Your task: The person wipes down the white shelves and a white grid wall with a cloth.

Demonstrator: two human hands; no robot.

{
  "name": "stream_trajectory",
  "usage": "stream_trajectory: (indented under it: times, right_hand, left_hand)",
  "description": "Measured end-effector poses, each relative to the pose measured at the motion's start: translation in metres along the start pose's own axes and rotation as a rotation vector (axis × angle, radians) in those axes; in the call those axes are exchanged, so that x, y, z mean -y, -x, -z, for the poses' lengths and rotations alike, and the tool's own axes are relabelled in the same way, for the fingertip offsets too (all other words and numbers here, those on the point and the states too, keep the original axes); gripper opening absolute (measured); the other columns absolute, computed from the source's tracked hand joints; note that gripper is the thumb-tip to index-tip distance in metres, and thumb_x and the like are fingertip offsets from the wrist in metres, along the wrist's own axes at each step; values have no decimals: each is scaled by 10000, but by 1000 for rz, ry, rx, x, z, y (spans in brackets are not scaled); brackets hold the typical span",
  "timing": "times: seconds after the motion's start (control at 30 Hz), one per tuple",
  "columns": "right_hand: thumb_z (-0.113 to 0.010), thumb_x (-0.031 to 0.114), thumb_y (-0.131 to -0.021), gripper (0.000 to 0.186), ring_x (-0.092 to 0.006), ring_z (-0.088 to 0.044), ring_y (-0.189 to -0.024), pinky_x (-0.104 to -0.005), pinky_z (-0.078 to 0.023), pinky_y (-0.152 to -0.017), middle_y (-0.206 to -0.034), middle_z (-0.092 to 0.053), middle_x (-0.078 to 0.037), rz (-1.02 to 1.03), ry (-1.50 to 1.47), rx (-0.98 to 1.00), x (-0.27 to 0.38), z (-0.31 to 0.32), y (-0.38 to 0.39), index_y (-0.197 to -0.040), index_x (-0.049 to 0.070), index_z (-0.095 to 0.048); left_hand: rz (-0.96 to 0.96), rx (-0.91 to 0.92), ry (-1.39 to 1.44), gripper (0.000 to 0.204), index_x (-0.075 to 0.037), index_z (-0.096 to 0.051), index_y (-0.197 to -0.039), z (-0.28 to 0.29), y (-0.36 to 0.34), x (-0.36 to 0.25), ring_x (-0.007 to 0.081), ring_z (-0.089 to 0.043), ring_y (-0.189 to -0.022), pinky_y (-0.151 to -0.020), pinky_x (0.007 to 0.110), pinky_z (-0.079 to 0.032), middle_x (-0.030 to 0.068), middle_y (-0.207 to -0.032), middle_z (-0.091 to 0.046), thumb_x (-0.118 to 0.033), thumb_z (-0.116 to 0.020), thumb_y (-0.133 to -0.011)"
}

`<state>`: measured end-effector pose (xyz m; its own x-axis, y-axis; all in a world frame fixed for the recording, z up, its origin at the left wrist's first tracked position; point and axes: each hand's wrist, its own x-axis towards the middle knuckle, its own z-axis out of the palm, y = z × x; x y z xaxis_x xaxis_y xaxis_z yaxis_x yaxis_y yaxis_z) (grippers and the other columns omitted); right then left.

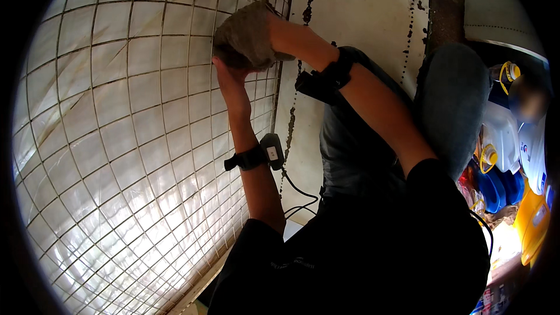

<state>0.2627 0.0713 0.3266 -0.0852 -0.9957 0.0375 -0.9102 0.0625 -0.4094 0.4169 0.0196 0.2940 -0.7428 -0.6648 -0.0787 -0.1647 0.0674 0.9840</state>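
Note:
A grey-brown cloth (248,32) is bunched up against the wire mesh (128,81) at the top middle of the view. My left hand (231,73) comes up from below and grips the lower edge of the cloth, its thumb showing near the mesh and its other fingers mostly hidden. From the right, my right hand (276,30) reaches into the cloth. Fabric covers that hand past the wrist, so its fingers do not show. A loose end of the cloth sticks out under the right wrist.
Behind the mesh lies pale, wrinkled plastic sheeting. Beside it runs a cream-coloured surface (361,0) with dark flaked lines. My bent knees (455,99) are close on the right. Beyond them stand clear jugs (500,137), blue items (496,189) and a yellow container (532,221).

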Motion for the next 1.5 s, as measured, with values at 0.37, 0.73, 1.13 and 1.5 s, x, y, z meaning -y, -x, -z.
stream_trajectory:
  times: [0.37,0.73,1.13,1.5]
  right_hand:
    - [-700,370,-655,466,-249,-631,-939,-374,-521,-803,-1037,-668,-84,99,-38,-5,-23,-55,-20,-1060,140,-693]
    - [-679,252,-702,285,-223,-626,-848,-335,-514,-716,-955,-669,-40,-25,-21,-268,-23,-33,6,-959,132,-691]
    - [-647,345,-763,403,-221,-622,-899,-355,-494,-759,-1028,-649,-69,97,-354,-477,-8,-35,10,-1095,119,-617]
    - [-639,405,-775,516,-242,-614,-991,-337,-508,-797,-1104,-632,-96,99,-292,-817,-11,-98,-38,-1163,70,-583]
  left_hand:
    - [116,14,-90,676,41,-473,-1136,3,-9,7,259,-660,-698,-676,328,-524,160,-896,-635,-578,-267,-960]
    - [20,-38,1,569,-13,-432,-1190,-30,29,5,270,-640,-751,-630,341,-485,139,-1049,-584,-518,-270,-983]
    - [17,-368,-424,427,27,-486,-977,-25,30,-30,171,-584,-572,-523,293,-440,118,-796,-596,-374,-343,-1009]
    - [56,-330,-655,499,63,-506,-802,-22,7,-49,198,-537,-503,-501,309,-436,140,-644,-576,-368,-354,-1002]
